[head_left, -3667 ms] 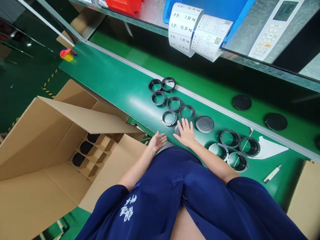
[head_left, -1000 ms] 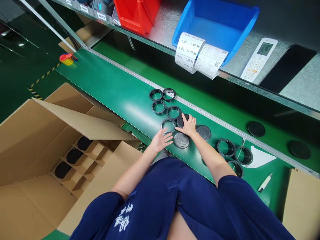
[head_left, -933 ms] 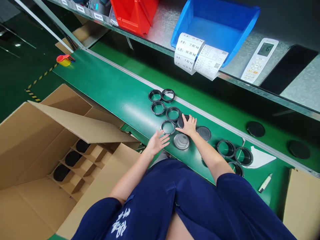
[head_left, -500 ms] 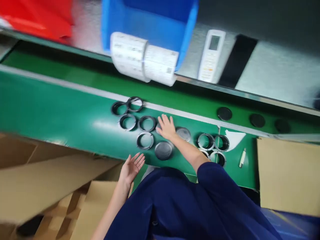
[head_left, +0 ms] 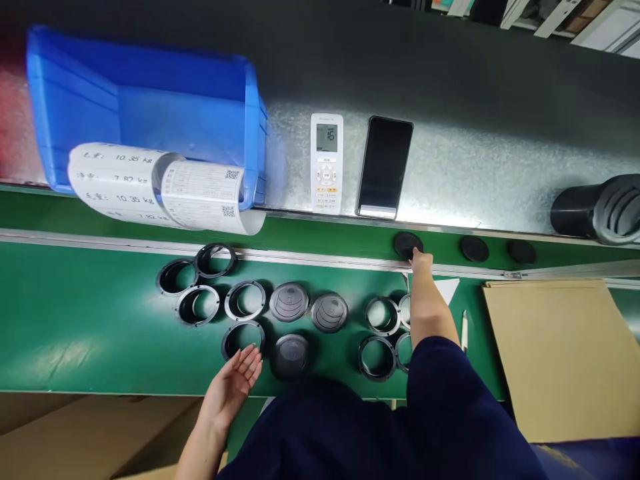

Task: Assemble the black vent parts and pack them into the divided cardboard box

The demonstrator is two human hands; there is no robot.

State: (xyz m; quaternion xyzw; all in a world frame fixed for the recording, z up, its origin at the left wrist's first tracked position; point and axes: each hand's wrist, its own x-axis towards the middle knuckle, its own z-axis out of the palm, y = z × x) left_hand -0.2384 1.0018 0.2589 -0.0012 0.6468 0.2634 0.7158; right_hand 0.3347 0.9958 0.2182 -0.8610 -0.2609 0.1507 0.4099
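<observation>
- Well, the right hand [head_left: 419, 261] stretches toward the far side, bunched and touching the near edge of a dark round disc [head_left: 407, 245] on the far green strip [head_left: 310, 233]. The pictures cannot settle whether it has a real hold on the disc.
- The left hand [head_left: 231, 385] is open, fingers spread and palm up, holding nothing. Its fingertips sit just beside a black ring [head_left: 243, 340] and near a grey ribbed disc [head_left: 291, 357] on the green desk [head_left: 65, 320].
- Two more grey ribbed discs [head_left: 289, 301] [head_left: 329, 312] lie side by side, far of the left hand. Further left, four rings [head_left: 176, 277] [head_left: 215, 260] [head_left: 197, 305] [head_left: 245, 300] form a loose cluster, and four more [head_left: 383, 315] [head_left: 377, 358] [head_left: 404, 353] [head_left: 406, 310] sit under and beside the right forearm.
- Two dark discs [head_left: 474, 249] [head_left: 521, 251] lie right of the touched one on the far strip.
- The step in hand looks like gathering the discs from that strip; lifting this flat one calls for fingers getting under its rim.
- Beyond the strip, a shelf [head_left: 450, 180] carries a blue plastic bin [head_left: 145, 107] with a roll of printed labels [head_left: 117, 177], an air-conditioner remote [head_left: 327, 163] and a phone [head_left: 384, 167].
- A cardboard sheet [head_left: 555, 360] lies at the right.
</observation>
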